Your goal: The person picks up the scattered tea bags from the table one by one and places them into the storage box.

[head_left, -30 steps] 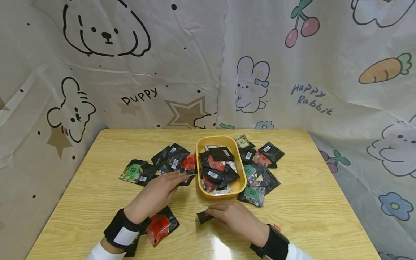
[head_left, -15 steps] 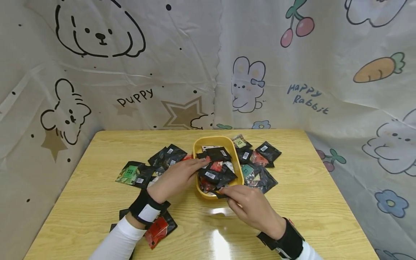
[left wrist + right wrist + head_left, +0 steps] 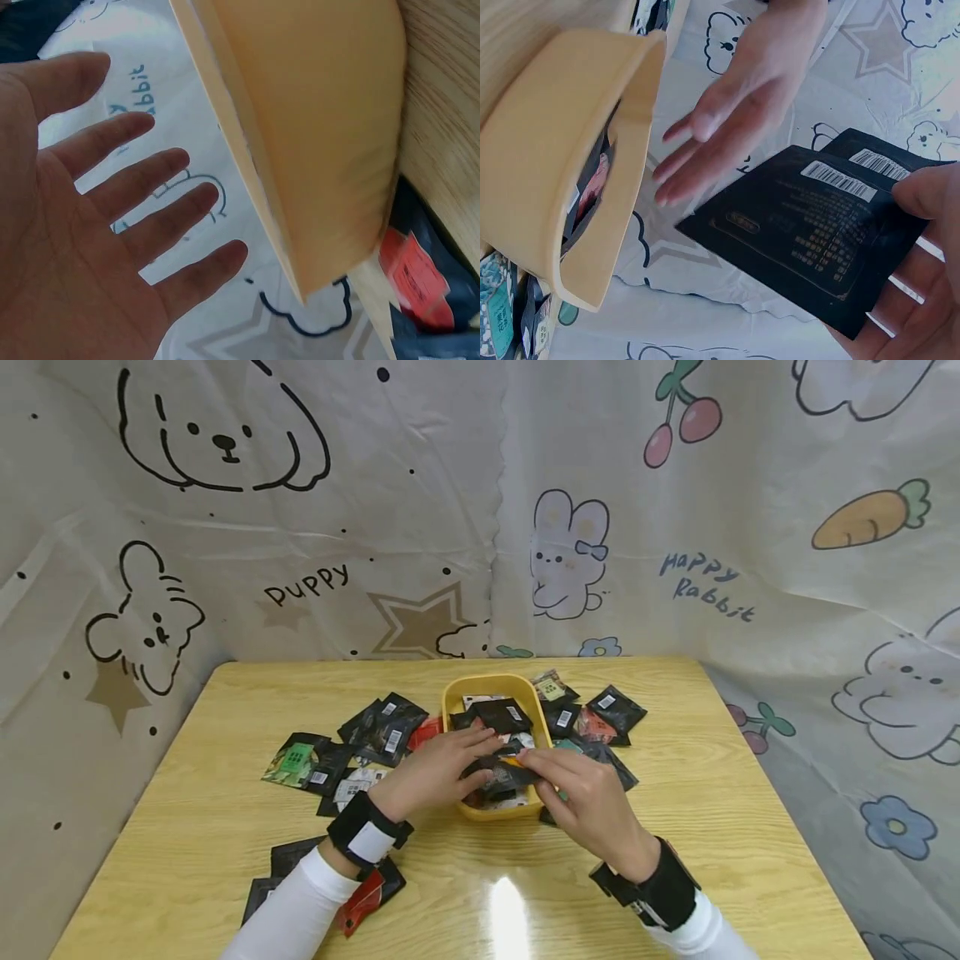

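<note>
In the right wrist view my right hand (image 3: 922, 277) pinches two overlapping black sachets, a front sachet (image 3: 802, 217) and a rear sachet (image 3: 877, 157), with white barcodes facing the camera. In the head view that hand is above the front right of the yellow plastic bin (image 3: 495, 816). My left hand (image 3: 435, 772) reaches over the bin's left side; the left wrist view shows its palm bare and its fingers spread straight, beside the bin wall (image 3: 322, 135). Inside the bin lie several black sachets (image 3: 504, 716), partly hidden by both hands.
Left of the bin is a loose pile of black sachets (image 3: 386, 727), with a green-labelled sachet (image 3: 294, 762) at its end. More sachets (image 3: 617, 710) lie to the right. Nearer, a red and black sachet (image 3: 362, 902) is partly under the left forearm. Printed cloth (image 3: 420, 527) hangs behind the wooden table (image 3: 450, 893).
My right hand has lifted the sachets from the table in front up over the bin. My left hand has moved right, from the left pile to over the bin.
</note>
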Motion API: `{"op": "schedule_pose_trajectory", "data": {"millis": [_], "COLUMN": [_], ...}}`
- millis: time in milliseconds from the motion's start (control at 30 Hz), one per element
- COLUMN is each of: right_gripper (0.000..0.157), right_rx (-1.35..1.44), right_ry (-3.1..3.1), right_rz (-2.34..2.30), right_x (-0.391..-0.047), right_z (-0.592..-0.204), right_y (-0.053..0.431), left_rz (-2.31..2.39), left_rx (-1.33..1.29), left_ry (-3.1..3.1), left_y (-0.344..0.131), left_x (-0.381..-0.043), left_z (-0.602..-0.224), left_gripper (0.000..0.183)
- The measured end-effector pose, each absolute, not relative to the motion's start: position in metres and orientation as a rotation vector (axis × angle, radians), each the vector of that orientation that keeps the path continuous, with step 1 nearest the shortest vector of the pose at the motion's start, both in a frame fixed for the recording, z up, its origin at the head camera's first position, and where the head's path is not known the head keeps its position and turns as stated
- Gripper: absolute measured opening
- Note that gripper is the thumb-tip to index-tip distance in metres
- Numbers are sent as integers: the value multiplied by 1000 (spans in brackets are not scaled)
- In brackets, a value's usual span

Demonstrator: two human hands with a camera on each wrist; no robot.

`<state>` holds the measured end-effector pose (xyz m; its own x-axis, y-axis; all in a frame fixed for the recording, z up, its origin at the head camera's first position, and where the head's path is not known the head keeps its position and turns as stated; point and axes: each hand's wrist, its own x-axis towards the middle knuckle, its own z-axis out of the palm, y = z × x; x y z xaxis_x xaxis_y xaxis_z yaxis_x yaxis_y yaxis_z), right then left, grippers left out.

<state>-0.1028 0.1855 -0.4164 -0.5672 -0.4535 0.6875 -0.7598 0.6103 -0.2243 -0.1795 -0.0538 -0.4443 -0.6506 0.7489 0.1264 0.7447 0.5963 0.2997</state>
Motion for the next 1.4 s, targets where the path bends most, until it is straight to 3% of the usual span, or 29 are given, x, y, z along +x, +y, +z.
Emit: {"op": "schedule_pose_trajectory", "data": {"millis": [400, 633, 1133, 1400], "right_gripper": [35, 54, 43, 44], "right_rx": [978, 998, 930, 834], "right_ry": [-2390, -2608, -2604, -2659], "right_rz": [597, 521, 570, 587], "right_x": [-145, -150, -149, -148], "right_z": [-440, -452, -443, -454], "right_y": [184, 181, 183, 206], "left_rz": [574, 552, 278, 219], "left_rx": [862, 735, 515, 607], "left_ry": [2973, 3010, 2770, 2871], "left_y": [-144, -186, -161, -157], "left_x": [-150, -130, -62, -54], "left_z": [-441, -453, -477, -488], "left_gripper": [50, 56, 79, 49]}}
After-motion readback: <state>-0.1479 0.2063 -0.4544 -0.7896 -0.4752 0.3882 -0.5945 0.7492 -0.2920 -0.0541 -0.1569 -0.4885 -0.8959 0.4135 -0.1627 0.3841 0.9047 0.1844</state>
